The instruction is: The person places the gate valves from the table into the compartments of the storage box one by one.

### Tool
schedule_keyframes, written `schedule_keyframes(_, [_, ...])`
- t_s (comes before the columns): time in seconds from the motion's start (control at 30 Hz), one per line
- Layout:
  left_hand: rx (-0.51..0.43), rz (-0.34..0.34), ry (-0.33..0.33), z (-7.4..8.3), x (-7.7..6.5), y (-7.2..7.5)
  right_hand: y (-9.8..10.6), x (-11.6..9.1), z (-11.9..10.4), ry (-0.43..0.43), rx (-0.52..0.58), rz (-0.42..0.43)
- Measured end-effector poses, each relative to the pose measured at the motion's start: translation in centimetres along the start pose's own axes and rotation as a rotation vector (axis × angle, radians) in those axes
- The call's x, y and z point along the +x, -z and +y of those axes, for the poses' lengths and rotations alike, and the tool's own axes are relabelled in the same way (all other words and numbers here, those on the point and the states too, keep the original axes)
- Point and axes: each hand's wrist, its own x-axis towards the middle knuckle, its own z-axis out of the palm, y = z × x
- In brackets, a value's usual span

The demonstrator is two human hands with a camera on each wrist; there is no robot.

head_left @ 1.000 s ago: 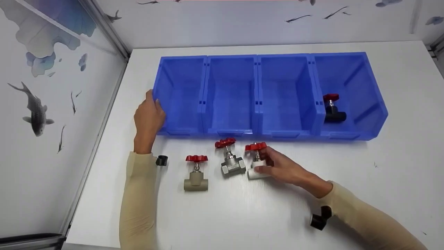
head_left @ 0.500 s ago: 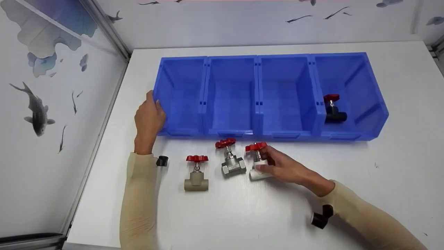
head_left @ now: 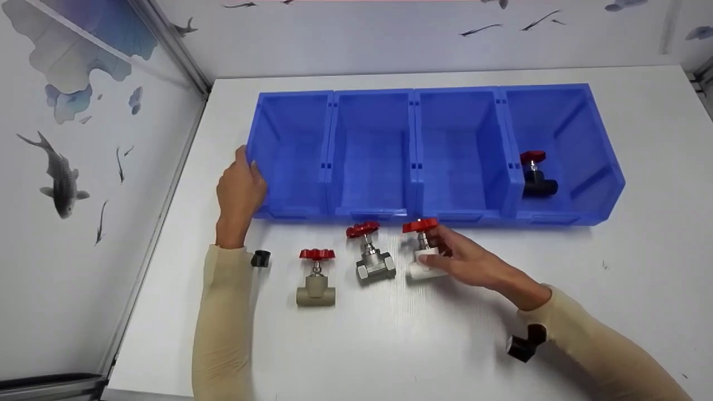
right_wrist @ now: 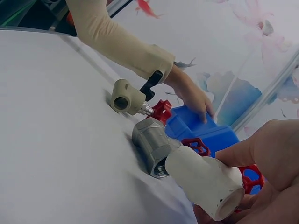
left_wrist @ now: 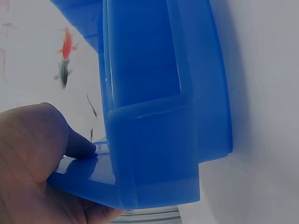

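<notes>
My right hand [head_left: 468,262] pinches a white valve [head_left: 426,271] with a red handwheel in front of the third bin. In the right wrist view the thumb lies on the white valve body [right_wrist: 201,179], which looks lifted off the table. My left hand [head_left: 240,192] grips the left wall of the leftmost blue bin [head_left: 257,139]; the left wrist view shows the thumb over the bin's edge [left_wrist: 88,172]. A grey metal valve [head_left: 375,266] lies just left of the white one. Farther left lies a beige valve [head_left: 316,289]. Both have red handwheels.
The blue bins stand joined in a row toward the back of the white table [head_left: 356,345]. In the rightmost bin [head_left: 604,161] lies a black valve [head_left: 539,186] with a red handle. White walls [head_left: 356,39] with painted fish enclose the left and back.
The right hand has moved the white valve up toward the bins and slightly right, away from the grey valve. The left hand stays on the bin wall.
</notes>
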Motion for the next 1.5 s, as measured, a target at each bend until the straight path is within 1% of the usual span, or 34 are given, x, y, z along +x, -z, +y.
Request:
schedule_keyframes(0.13, [0.004, 0.003, 0.001, -0.1, 0.1, -0.1, 0.7, -0.3, -0.6, -0.002, -0.04, 0.029])
schedule_keyframes(0.27, [0.01, 0.009, 0.004, -0.2, 0.1, -0.1, 1.4, -0.6, -1.2, -0.003, -0.049, 0.045])
schedule_keyframes(0.37, [0.009, 0.013, 0.002, -0.2, 0.1, -0.1, 1.9, -0.9, -1.6, -0.009, -0.037, 0.054])
schedule_keyframes(0.57, [0.021, 0.011, -0.002, -0.4, 0.1, -0.1, 3.0, -1.4, -2.5, -0.028, 0.023, 0.07])
schedule_keyframes(0.8, [0.018, 0.009, 0.008, -0.3, 0.1, -0.1, 4.0, -1.8, -3.2, -0.03, 0.031, 0.106])
schedule_keyframes(1.13, [0.007, -0.005, 0.003, -0.1, 0.2, -0.2, 5.1, -1.6, -3.5, -0.041, 0.051, 0.173])
schedule_keyframes(1.33, [0.004, 0.01, -0.011, 0.0, 0.1, -0.1, 5.5, -1.2, -3.7, -0.029, 0.063, 0.214])
schedule_keyframes(1.5, [0.001, 0.019, -0.017, -0.1, 0.1, -0.2, 5.9, -0.9, -3.9, -0.055, 0.076, 0.231])
